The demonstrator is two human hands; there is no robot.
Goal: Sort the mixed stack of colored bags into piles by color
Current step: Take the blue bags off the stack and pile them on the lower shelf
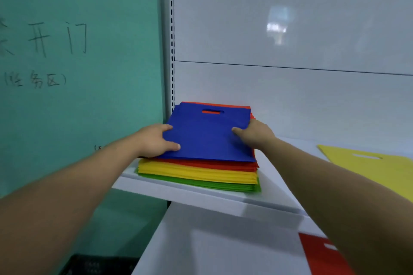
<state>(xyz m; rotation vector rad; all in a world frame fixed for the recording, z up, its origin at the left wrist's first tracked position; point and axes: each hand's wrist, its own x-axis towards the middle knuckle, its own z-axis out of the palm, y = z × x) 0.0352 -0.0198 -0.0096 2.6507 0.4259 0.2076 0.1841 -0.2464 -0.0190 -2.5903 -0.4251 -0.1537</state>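
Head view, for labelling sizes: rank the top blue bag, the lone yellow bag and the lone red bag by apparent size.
1. blue bag, almost wholly shown.
2. yellow bag, cut by the frame edge.
3. red bag, mostly hidden by the arm and frame.
True sizes unsure.

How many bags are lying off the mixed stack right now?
2. A yellow bag lies on the upper shelf, right of the stack. A red bag lies on the lower shelf, partly hidden by the right forearm. Others may be out of frame.
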